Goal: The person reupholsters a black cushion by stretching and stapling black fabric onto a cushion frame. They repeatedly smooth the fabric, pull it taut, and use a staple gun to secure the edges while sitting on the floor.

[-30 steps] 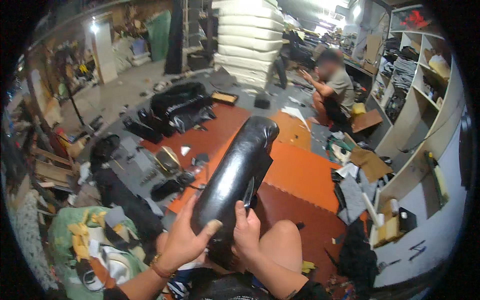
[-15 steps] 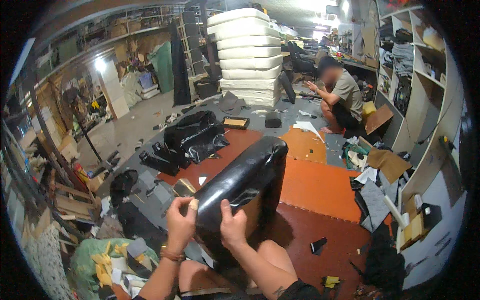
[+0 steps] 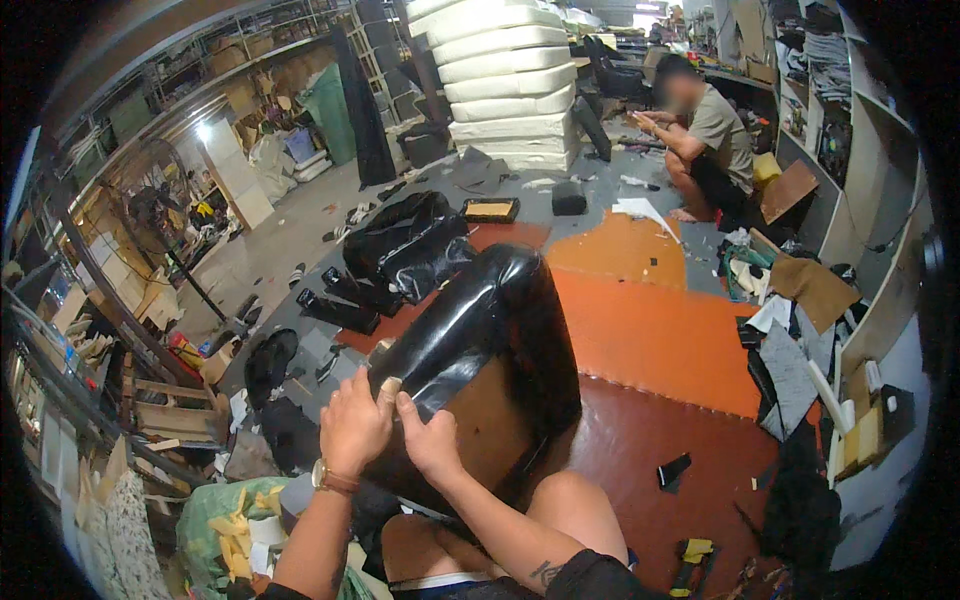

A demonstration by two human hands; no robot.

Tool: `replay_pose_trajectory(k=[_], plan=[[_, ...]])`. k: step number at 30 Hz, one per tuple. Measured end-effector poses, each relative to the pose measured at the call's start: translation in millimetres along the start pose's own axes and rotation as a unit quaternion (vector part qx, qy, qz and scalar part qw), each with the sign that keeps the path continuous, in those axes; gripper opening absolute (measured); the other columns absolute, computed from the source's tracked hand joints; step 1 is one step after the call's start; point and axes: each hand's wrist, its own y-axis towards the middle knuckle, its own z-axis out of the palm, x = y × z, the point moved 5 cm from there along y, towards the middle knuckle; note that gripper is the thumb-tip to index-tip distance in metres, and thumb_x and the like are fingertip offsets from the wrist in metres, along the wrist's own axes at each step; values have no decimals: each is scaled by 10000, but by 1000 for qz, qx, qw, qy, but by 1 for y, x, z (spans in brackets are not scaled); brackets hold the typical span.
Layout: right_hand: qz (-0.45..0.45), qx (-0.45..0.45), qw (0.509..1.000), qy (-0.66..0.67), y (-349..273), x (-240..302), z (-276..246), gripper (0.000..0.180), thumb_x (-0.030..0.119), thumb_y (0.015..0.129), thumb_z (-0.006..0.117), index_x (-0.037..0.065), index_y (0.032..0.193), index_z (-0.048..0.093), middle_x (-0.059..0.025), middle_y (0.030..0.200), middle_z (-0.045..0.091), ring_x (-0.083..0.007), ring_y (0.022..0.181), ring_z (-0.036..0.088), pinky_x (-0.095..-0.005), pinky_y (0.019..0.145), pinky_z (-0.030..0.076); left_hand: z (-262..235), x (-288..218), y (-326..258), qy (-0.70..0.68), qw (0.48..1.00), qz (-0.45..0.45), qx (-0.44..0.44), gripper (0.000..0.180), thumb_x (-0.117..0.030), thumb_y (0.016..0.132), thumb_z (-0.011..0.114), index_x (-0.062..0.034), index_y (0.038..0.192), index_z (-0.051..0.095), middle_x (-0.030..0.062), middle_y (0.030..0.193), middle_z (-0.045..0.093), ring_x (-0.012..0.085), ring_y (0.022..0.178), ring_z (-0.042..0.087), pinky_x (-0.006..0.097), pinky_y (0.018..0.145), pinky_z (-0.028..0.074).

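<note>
the block (image 3: pixel 477 360) is black, the sheet (image 3: pixel 650 335) orange.

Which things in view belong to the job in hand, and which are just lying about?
In hand:
glossy black padded piece
left hand and right hand, both on it

Seemingly just lying about:
green scrap bag
grey offcut
yellow-and-black object

No readable text, labels, brands, numbers or signs anywhere in view.

Upper centre: tall stack of white cushions (image 3: pixel 510 92). Upper right: person (image 3: pixel 718 128) crouching near shelves (image 3: pixel 872 200) that run down the right side. Right of centre: orange sheet (image 3: pixel 655 338) lying flat. Lower left: green bag (image 3: pixel 198 522) holding yellow scraps (image 3: pixel 236 542).
</note>
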Motion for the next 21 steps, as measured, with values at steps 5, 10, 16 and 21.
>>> replay_pose_trajectory(k=[5,10,16,21], plan=[[-113,8,991,65,-6,-8,3,697,512,1043,671,-106,722,679,-232,624,647,-255,596,652,-484,617,510,-8,30,1,-66,996,37,51,857,-603,1017,618,58,1545,478,294,1419,617,459,1331,593,516,1111,476],[-91,32,992,87,-1,-21,18,391,348,1107,602,-16,1011,711,-62,800,659,-177,764,596,-415,728,522,-5,48,5,-88,992,-44,80,1114,-623,778,881,64,1557,478,309,1490,581,433,1398,571,472,1169,454],[-95,276,956,22,17,-55,-42,387,348,1099,598,-4,1087,759,-164,918,737,-274,835,689,-410,807,559,-7,26,8,-46,991,-92,81,1077,-470,761,941,60,1564,459,269,1546,559,388,1433,551,454,1192,442],[87,-108,921,-364,-39,-154,-368,359,348,953,736,38,1121,806,-206,1151,781,-346,1127,736,-437,988,567,-5,29,10,-14,993,-104,59,1131,-479,692,969,1,1580,457,224,1512,588,391,1402,568,469,1158,469]])
